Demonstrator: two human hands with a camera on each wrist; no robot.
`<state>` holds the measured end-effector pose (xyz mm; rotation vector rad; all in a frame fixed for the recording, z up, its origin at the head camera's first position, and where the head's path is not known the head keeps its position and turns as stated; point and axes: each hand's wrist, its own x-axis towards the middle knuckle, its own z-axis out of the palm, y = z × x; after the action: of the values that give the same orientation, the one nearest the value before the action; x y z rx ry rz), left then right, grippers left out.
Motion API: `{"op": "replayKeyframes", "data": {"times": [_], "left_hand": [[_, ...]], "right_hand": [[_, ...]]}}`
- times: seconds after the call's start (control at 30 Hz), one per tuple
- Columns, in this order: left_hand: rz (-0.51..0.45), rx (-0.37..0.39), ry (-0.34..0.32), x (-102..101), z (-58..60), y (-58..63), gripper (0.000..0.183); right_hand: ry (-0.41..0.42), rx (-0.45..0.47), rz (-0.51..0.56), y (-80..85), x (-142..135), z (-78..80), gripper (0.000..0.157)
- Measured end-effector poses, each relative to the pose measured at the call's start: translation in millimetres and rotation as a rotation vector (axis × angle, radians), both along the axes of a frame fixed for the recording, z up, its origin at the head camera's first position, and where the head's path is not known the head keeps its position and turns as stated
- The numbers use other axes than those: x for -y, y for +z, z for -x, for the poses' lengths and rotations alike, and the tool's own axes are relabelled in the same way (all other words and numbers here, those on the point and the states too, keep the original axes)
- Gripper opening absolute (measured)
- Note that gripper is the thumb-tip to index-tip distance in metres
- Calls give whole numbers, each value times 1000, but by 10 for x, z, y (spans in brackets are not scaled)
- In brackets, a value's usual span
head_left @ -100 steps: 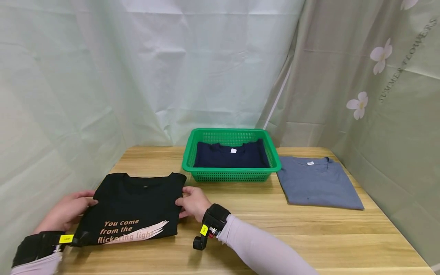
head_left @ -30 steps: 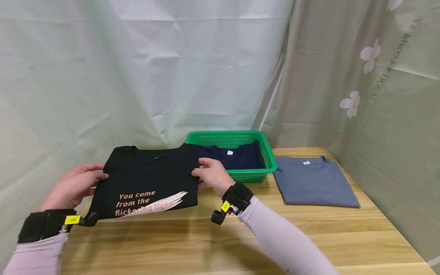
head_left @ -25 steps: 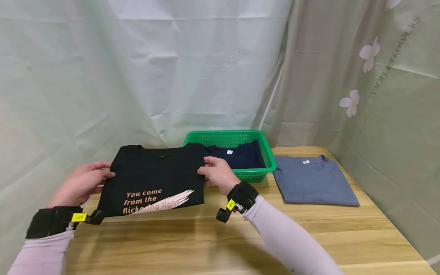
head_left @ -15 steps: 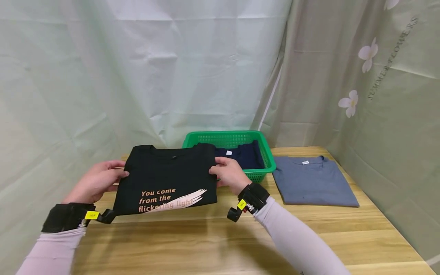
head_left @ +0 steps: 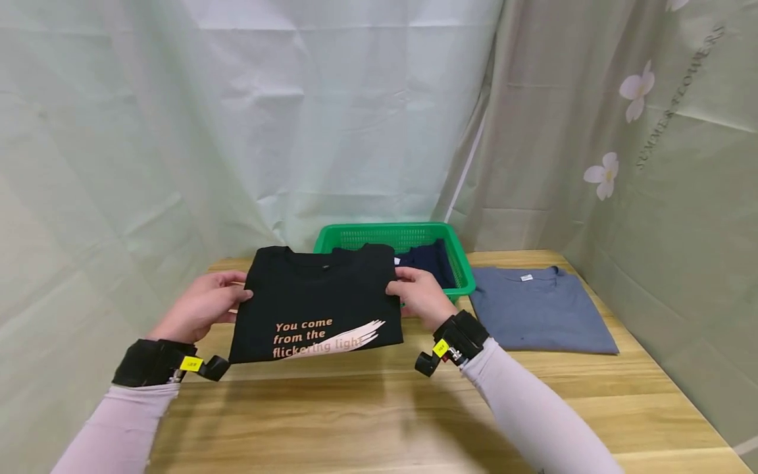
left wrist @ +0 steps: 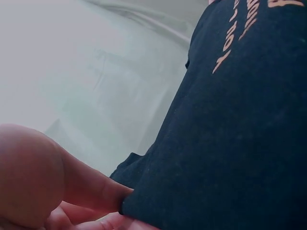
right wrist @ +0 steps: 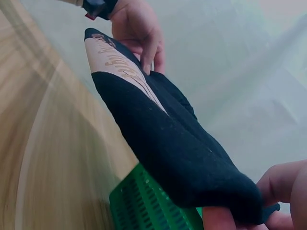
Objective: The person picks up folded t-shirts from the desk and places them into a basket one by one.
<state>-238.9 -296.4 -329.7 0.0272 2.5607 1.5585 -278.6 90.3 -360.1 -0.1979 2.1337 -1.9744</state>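
A folded black T-shirt [head_left: 320,289] with printed lettering and a pale brush stroke hangs between my two hands above the table. My left hand [head_left: 204,304] pinches its left edge, thumb on top and fingers beneath; in the left wrist view the thumb [left wrist: 96,187] presses on the dark cloth. My right hand [head_left: 423,296] pinches the opposite edge. Behind the shirt stands a green plastic basket [head_left: 464,276], partly covered by it in the head view. A folded navy garment [head_left: 435,260] lies in the basket, its left part hidden.
A folded grey-blue T-shirt [head_left: 541,313] lies on the wooden table [head_left: 331,421], right of the basket. Pale curtains [head_left: 367,118] enclose the back and both sides of the table.
Both hands have lifted the black T-shirt off the table's left side and carried it rightward, to in front of the basket. The grey-blue T-shirt and basket stay put.
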Motion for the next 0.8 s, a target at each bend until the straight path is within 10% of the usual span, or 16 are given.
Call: {"op": "replayKeyframes", "data": {"times": [0.8], "left_hand": [[-9,-41,28,-773,483,-65,52]], "right_hand": [[-138,-26,-182,38,-611,284,66]]}}
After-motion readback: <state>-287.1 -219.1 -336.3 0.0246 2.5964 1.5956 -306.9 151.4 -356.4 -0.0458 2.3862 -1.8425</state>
